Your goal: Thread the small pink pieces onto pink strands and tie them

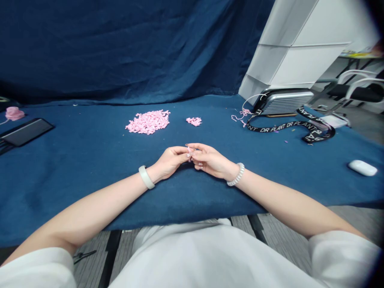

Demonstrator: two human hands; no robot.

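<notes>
My left hand [174, 161] and my right hand [210, 160] meet above the blue cloth near the table's front. Their fingertips are pinched together on a small pink cord piece [189, 149], of which only a thin bit shows between the fingers. Beyond them lies a large heap of small pink cord pieces [148, 122], which look looped or knotted. A much smaller pile of similar pink pieces [194, 121] is to its right, straight past my fingers.
On the left are a dark flat device [28, 132] and a pink yarn ball [14, 113]. At right stand a ribbed silver case [288, 102], a black lettered lanyard [279, 127] and a white earbud case [363, 168]. A white pillar [300, 52] rises behind.
</notes>
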